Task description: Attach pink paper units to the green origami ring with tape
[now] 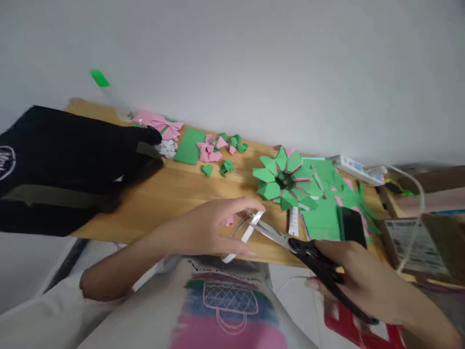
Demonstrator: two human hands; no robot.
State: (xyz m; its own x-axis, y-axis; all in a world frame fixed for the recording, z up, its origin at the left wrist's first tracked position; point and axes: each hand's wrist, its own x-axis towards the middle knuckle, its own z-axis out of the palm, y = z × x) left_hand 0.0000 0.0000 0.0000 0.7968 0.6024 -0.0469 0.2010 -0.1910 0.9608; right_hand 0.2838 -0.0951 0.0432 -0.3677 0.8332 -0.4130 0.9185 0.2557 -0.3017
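Note:
My left hand [218, 225] is over the table's front edge, with the thumb and fingers at either end of a narrow white strip [247, 235]. A thin curved edge beside the strip, partly hidden by the fingers, is too unclear to name. My right hand [358, 276] grips black-handled scissors [312, 257]. Their blades point left and their tips meet or overlap the strip. Behind the blades lies a white tube [293, 222]. A ring of folded green and pink paper [269, 190] sits just beyond it.
Small folded pink pieces [209, 151] and green pieces [226, 167] lie mid-table near a green sheet [190, 145]. A black bag [69, 160] covers the left end. On the right are green paper [319, 218], a dark phone [352, 225], a power strip [358, 168] and a cardboard box [417, 247].

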